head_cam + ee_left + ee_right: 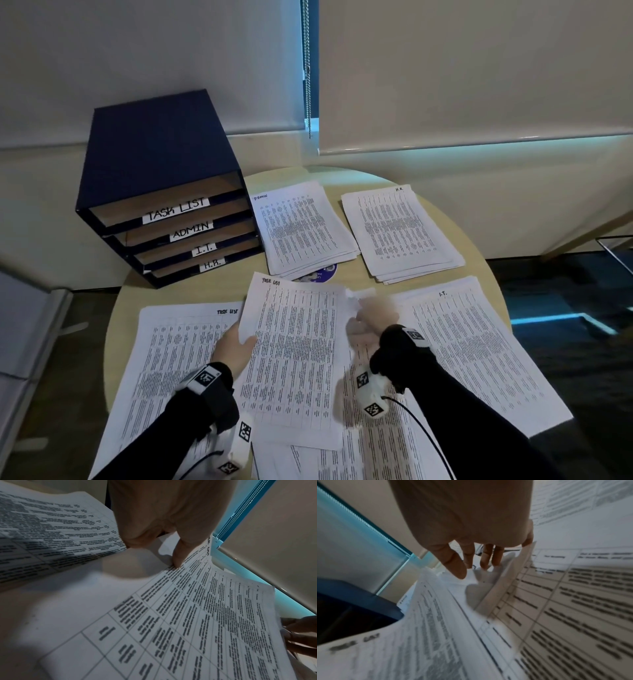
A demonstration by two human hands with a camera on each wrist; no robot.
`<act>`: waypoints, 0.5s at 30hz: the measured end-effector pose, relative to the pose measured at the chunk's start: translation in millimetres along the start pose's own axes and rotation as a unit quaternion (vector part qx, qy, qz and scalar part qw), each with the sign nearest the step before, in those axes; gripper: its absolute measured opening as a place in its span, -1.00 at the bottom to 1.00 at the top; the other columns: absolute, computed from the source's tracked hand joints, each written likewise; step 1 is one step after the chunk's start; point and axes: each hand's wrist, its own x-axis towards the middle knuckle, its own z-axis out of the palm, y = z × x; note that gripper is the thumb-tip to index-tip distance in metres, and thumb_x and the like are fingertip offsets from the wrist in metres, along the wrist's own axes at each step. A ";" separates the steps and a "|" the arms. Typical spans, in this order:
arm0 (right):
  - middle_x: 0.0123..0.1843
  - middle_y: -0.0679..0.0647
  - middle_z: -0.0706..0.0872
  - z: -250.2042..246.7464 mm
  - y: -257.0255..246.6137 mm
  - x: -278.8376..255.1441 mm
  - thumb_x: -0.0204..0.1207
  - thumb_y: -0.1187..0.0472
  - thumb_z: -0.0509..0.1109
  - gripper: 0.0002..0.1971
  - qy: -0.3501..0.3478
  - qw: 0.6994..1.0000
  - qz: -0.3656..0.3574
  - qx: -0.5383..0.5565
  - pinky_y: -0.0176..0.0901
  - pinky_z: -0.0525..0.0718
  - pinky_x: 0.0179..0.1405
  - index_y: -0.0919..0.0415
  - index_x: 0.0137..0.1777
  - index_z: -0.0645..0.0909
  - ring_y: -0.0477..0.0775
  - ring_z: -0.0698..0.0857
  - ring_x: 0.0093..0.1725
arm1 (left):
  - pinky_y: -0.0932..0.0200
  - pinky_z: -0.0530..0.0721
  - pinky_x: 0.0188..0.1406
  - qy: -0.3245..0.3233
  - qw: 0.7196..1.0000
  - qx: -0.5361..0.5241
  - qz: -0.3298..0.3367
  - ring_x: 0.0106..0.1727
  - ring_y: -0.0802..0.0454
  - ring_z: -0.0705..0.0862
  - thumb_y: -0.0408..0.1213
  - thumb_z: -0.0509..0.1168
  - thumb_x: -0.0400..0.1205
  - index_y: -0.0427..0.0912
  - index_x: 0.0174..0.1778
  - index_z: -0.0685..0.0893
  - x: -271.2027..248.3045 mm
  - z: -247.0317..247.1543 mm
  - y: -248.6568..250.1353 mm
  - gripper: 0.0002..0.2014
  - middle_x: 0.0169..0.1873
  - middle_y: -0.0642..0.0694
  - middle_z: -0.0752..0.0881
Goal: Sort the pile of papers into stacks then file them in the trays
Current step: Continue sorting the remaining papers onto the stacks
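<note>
Papers sorting: a printed white "Task List" sheet [291,346] is pinched by the left hand [236,346], right hand [371,317] loosely spread at its edge, transfer to the matching stack [164,363] judged next.

- One round table [479,240].
- One blue file box [150,150] at ten o'clock, with four trays, each with one label: TASK LIST [175,210], ADMIN [191,230], I.T. [204,248], H.R. [213,264].
- Four sorted paper stacks: ADMIN stack [301,229] at twelve, H.R. stack [400,233] at one, I.T. stack [479,356] at three, TASK LIST stack [171,356] at nine.
- One unsorted pile [359,459] at six.
- One lifted sheet [294,356] at the centre.
- Two hands: left [233,346], right [370,318].
- Two window blinds [479,68], one bead chain [307,68].
</note>
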 end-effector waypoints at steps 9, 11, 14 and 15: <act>0.05 -0.11 0.73 19.9 25.1 -34.7 0.70 0.15 0.03 -0.74 0.086 0.988 -0.130 0.019 0.23 -0.11 0.56 -0.10 0.22 0.50 -0.05 0.51 0.28 | 0.01 0.54 0.29 0.011 1.000 0.005 0.004 0.31 -0.19 0.61 -0.33 0.21 0.72 -0.15 0.54 0.43 -1.0 1.9 0.6 -0.57 0.34 -0.17 0.63; -0.03 -0.09 0.74 19.5 24.6 -35.6 0.73 0.15 -0.01 -0.71 0.104 0.984 -0.113 0.090 0.09 0.08 0.54 -0.05 0.26 0.51 -0.01 0.59 0.11 | 0.03 0.54 0.28 0.013 1.000 0.006 0.004 0.31 -0.19 0.61 -0.34 0.21 0.72 -0.16 0.54 0.43 -1.4 2.2 1.1 -0.57 0.34 -0.18 0.63; 0.24 0.13 0.71 9.3 19.2 -23.1 0.72 0.15 0.09 -0.68 0.124 0.976 -0.052 0.169 0.11 0.41 0.43 0.11 0.39 0.51 0.18 0.63 0.25 | 0.00 0.53 0.30 0.013 1.000 0.006 0.002 0.32 -0.19 0.61 -0.33 0.21 0.72 -0.16 0.54 0.43 -1.2 2.9 0.9 -0.57 0.34 -0.18 0.63; 0.35 0.19 0.64 6.3 17.2 -16.8 0.69 0.16 0.16 -0.65 0.115 0.977 -0.030 0.175 0.09 0.44 0.42 0.17 0.43 0.49 0.23 0.59 0.33 | -0.01 0.53 0.31 0.013 1.000 0.004 0.002 0.32 -0.19 0.61 -0.33 0.21 0.72 -0.15 0.54 0.43 -0.8 3.0 0.7 -0.57 0.34 -0.18 0.63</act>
